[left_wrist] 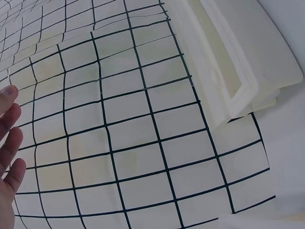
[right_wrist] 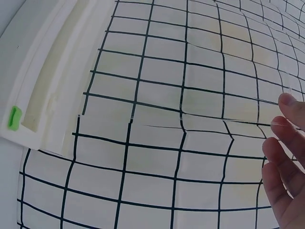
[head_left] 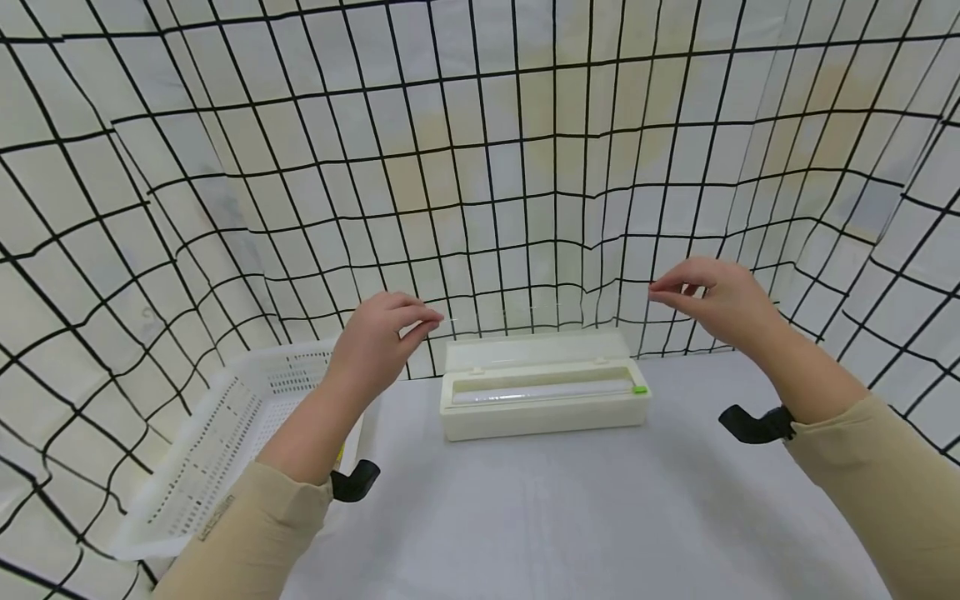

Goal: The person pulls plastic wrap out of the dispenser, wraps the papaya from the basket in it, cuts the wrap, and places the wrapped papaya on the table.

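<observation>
My left hand (head_left: 381, 340) and right hand (head_left: 712, 296) are raised apart, on either side of and above a white cling film dispenser (head_left: 547, 418). Each pinches a corner of a clear sheet of cling film (right_wrist: 228, 119) between thumb and fingertips. Almost invisible in the head view, the film shows there by faint glints; in the wrist views a thin edge line runs from the fingertips. The dispenser's lid (head_left: 536, 350) stands open at the back, with the film roll (head_left: 543, 392) inside. A green slider (head_left: 640, 389) sits at its right end.
At the left stands a white perforated basket (head_left: 202, 442), partly behind my left forearm, with a bit of something yellow (head_left: 341, 455) beside the arm. Black grid netting (head_left: 480, 167) over white sheeting surrounds the white table (head_left: 555, 517) at the back and sides.
</observation>
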The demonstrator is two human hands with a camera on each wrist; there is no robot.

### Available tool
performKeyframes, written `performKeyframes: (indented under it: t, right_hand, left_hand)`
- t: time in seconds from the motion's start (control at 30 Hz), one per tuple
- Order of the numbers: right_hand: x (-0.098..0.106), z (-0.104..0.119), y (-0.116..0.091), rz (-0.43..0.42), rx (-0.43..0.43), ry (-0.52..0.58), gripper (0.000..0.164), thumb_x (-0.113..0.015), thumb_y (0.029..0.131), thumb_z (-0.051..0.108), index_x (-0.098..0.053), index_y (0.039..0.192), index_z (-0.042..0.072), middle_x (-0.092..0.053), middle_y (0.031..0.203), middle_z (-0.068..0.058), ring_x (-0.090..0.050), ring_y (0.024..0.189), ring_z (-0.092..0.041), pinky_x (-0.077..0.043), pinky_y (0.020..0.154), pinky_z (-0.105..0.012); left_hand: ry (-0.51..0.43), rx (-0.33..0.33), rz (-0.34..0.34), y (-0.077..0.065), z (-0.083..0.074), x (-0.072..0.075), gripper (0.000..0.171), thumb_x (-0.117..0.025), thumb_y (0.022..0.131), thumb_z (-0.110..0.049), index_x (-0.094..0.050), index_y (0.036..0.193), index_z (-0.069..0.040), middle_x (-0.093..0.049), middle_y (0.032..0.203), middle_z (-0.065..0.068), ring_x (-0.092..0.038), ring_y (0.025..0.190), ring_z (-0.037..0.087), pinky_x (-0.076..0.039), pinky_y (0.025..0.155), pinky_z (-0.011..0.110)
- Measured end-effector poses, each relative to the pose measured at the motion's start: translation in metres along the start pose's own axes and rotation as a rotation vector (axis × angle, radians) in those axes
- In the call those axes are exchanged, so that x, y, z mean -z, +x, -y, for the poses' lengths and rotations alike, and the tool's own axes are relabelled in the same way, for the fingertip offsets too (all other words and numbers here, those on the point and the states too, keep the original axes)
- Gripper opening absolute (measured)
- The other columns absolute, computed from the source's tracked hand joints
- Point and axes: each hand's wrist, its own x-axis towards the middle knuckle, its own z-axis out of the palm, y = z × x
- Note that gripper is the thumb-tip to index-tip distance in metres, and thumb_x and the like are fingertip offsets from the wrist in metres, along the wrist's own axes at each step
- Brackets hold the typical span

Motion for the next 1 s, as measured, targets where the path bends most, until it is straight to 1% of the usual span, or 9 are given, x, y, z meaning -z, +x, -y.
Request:
performKeyframes:
  t: [0.17, 0.23, 0.4, 0.5, 0.63, 0.7, 0.8, 1.0]
  right_hand:
    - [0.004, 0.000, -0.016, -0.010, 0.055, -0.039, 0.010, -0.072, 0.092, 0.017, -0.076, 0.101, 0.019, -0.068, 0.095, 0.006, -0.055, 0.086, -0.012, -0.046, 0.066, -0.027]
    - [0.006, 0.000, -0.022, -0.012, 0.066, -0.037, 0.011, -0.073, 0.091, 0.015, -0.076, 0.101, 0.019, -0.069, 0.096, 0.008, -0.055, 0.086, -0.011, -0.046, 0.066, -0.024]
    - [0.009, 0.003, -0.036, -0.014, 0.116, -0.017, 0.015, -0.077, 0.086, 0.010, -0.077, 0.095, 0.022, -0.069, 0.097, 0.012, -0.057, 0.085, -0.007, -0.048, 0.067, -0.019]
    - [0.011, 0.003, -0.046, 0.010, 0.151, -0.005, 0.020, -0.079, 0.083, 0.010, -0.076, 0.092, 0.027, -0.068, 0.098, 0.014, -0.058, 0.088, -0.005, -0.047, 0.068, -0.018]
    - [0.014, 0.002, -0.059, 0.079, 0.174, 0.030, 0.024, -0.079, 0.084, 0.012, -0.074, 0.093, 0.033, -0.067, 0.097, 0.017, -0.057, 0.092, -0.002, -0.048, 0.072, -0.018]
    - [0.016, 0.001, -0.066, 0.119, 0.187, 0.068, 0.026, -0.079, 0.084, 0.011, -0.073, 0.093, 0.034, -0.067, 0.096, 0.018, -0.058, 0.092, -0.002, -0.049, 0.071, -0.020]
    - [0.017, 0.001, -0.075, 0.184, 0.195, 0.110, 0.027, -0.079, 0.084, 0.010, -0.072, 0.093, 0.035, -0.067, 0.094, 0.019, -0.060, 0.090, -0.002, -0.052, 0.072, -0.022]
    - [0.014, 0.000, -0.090, 0.359, 0.150, 0.187, 0.017, -0.075, 0.089, 0.021, -0.070, 0.093, 0.037, -0.067, 0.094, 0.019, -0.060, 0.089, -0.005, -0.052, 0.071, -0.026]
  left_hand:
    - [-0.028, -0.037, 0.009, -0.008, -0.008, 0.005, 0.012, -0.075, 0.088, -0.012, -0.079, 0.099, -0.015, -0.070, 0.097, -0.002, -0.060, 0.094, 0.020, -0.049, 0.082, 0.035]
    - [-0.039, -0.048, 0.012, -0.011, -0.011, 0.006, 0.012, -0.076, 0.088, -0.012, -0.079, 0.099, -0.015, -0.071, 0.097, -0.003, -0.060, 0.092, 0.019, -0.048, 0.079, 0.034]
    - [-0.041, -0.060, 0.024, -0.021, -0.018, 0.011, 0.012, -0.077, 0.086, -0.014, -0.079, 0.098, -0.017, -0.070, 0.096, -0.005, -0.061, 0.093, 0.017, -0.049, 0.081, 0.033]
    - [-0.057, -0.059, 0.043, -0.030, -0.023, 0.013, 0.013, -0.078, 0.086, -0.015, -0.079, 0.098, -0.018, -0.070, 0.095, -0.008, -0.061, 0.095, 0.015, -0.049, 0.081, 0.032]
    - [-0.095, -0.059, 0.080, -0.041, -0.030, 0.017, 0.015, -0.079, 0.084, -0.012, -0.078, 0.097, -0.019, -0.070, 0.094, -0.012, -0.061, 0.096, 0.011, -0.050, 0.081, 0.030]
    - [-0.112, -0.063, 0.115, -0.046, -0.034, 0.020, 0.016, -0.079, 0.084, -0.010, -0.078, 0.097, -0.020, -0.069, 0.095, -0.014, -0.061, 0.097, 0.010, -0.050, 0.082, 0.029]
    - [-0.135, -0.071, 0.193, -0.053, -0.039, 0.024, 0.019, -0.079, 0.083, -0.009, -0.077, 0.096, -0.023, -0.069, 0.097, -0.017, -0.060, 0.097, 0.007, -0.050, 0.084, 0.028]
    - [-0.185, -0.074, 0.381, -0.069, -0.046, 0.027, 0.020, -0.078, 0.085, -0.012, -0.076, 0.098, -0.027, -0.067, 0.098, -0.022, -0.060, 0.096, 0.005, -0.051, 0.084, 0.027]
